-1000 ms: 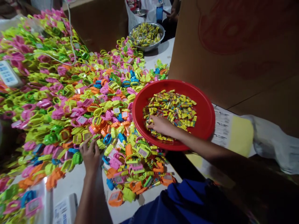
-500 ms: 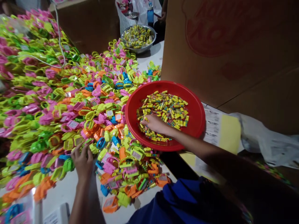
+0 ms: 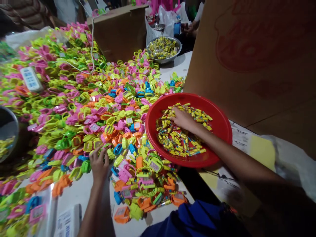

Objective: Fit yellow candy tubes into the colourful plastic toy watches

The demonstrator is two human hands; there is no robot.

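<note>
A red plastic basin (image 3: 223, 131) holds many small yellow-wrapped candy tubes (image 3: 172, 144). Inside it, my right hand (image 3: 184, 119) reaches in with fingers bent down among the tubes; the fingertips are partly hidden, so what they grip cannot be made out. My left hand (image 3: 99, 164) rests at the near edge of a wide heap of colourful plastic toy watches (image 3: 93, 126). Its fingers are spread and slightly bent, close to yellow and green watches, with nothing visibly held. More toy watches (image 3: 145, 181), mixed with candy tubes, lie between that hand and the basin.
A steel bowl (image 3: 178, 49) of wrapped tubes stands at the back, near a blue bottle (image 3: 177, 28). Large cardboard boxes (image 3: 259, 79) rise at right and behind. A white remote-like device (image 3: 31, 79) sits on the heap. Another metal container (image 3: 12, 118) is at left. People sit farther back.
The view has shifted, bringing the left-hand container into sight. My right hand has moved toward the far side of the basin; tubes are spread, baring some red bottom. My left hand stays by the watches.
</note>
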